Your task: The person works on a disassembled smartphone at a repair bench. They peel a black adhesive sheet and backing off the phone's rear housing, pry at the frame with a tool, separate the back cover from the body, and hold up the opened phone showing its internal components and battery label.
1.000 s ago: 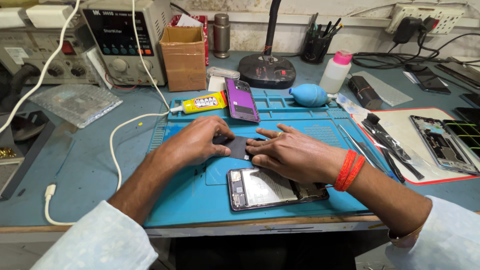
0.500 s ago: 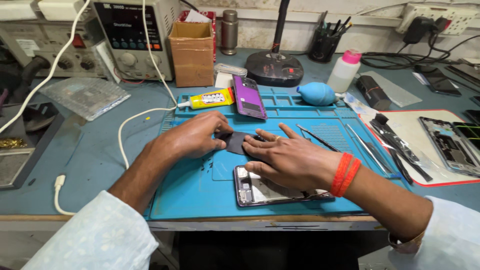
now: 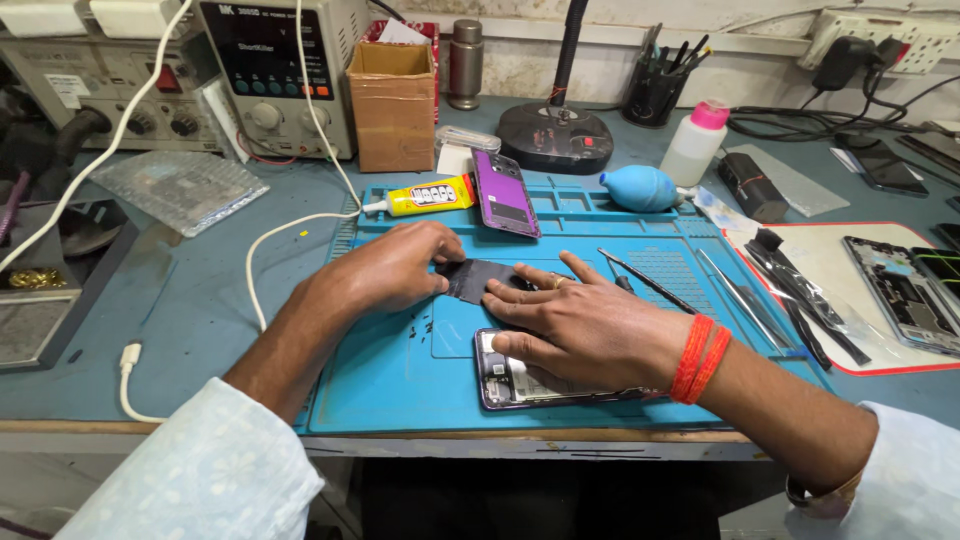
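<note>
A small dark flat sheet (image 3: 478,278) is pinned to the blue work mat (image 3: 400,370) by both hands. The left hand (image 3: 385,268) is laid over the sheet's 9 o'clock edge, its grip curled down and pressed on it; whether the edge is pinched cannot be told. The right hand (image 3: 590,325) is spread flat, its fingertips resting on the sheet's 3 o'clock side. An opened phone body (image 3: 510,382) is partly covered by the right palm, at 6 o'clock from the sheet. At 12 o'clock a purple phone back cover (image 3: 505,192) is seen beside a yellow glue tube (image 3: 425,196). A blue rubber air blower (image 3: 640,188) lies at 2 o'clock, and a white cable (image 3: 262,250) is draped across the tabletop (image 3: 190,330) at 9 o'clock.
</note>
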A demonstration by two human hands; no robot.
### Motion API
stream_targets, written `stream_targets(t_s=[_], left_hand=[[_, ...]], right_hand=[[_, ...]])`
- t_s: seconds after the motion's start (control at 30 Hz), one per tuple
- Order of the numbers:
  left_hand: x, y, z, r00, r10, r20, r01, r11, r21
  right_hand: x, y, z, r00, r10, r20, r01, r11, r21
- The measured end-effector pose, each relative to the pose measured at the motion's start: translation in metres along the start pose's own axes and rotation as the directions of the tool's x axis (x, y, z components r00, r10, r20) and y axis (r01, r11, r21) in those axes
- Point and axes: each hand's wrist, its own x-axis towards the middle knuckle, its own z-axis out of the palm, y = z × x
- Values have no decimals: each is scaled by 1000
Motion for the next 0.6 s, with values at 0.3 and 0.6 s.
stream_targets(t_s=[0.3,0.6], left_hand=[[-5,3,-3,998,-54,13,55,995,-82],[-1,1,0,999,-21,24,21,999,-32]], right_hand=[[39,0,10,995,5,-98,0,999,49],[29,17,6,993,60,-99,-58,998,30]])
